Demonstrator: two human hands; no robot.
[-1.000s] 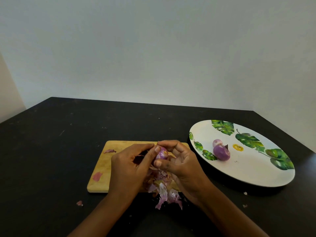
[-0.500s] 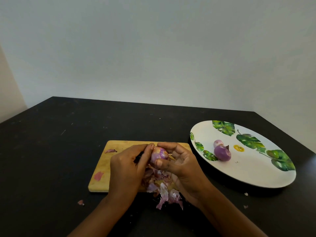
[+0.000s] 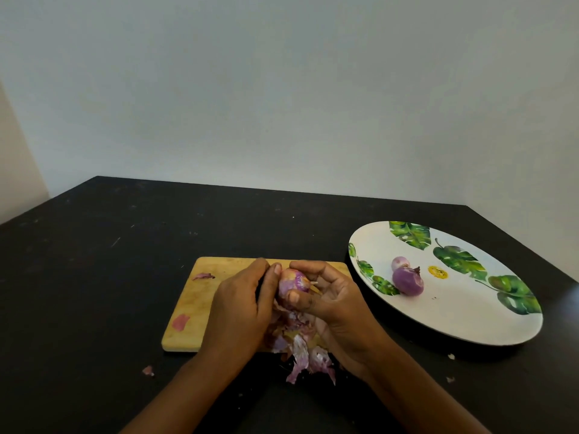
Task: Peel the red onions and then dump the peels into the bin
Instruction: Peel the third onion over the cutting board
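Note:
A small red onion (image 3: 294, 283) with patches of skin is held above the wooden cutting board (image 3: 200, 302) by both hands. My right hand (image 3: 338, 311) cups it from the right, thumb under it. My left hand (image 3: 241, 308) presses its thumb on the onion's left side. A heap of purple peels (image 3: 300, 346) lies under the hands, spilling over the board's near edge. Two peeled onions, one larger (image 3: 408, 280) and one smaller (image 3: 400, 263), rest on the leaf-patterned plate (image 3: 470, 321) at the right. No bin is in view.
Loose peel scraps lie on the board (image 3: 203, 276) (image 3: 181, 322) and on the black table (image 3: 148, 370). White crumbs (image 3: 451, 356) sit near the plate's front rim. A pale wall stands behind the table's far edge.
The onion has been turned in my fingers, showing more of its pale side. My left thumb has shifted along its left side. The plate and peels have stayed put.

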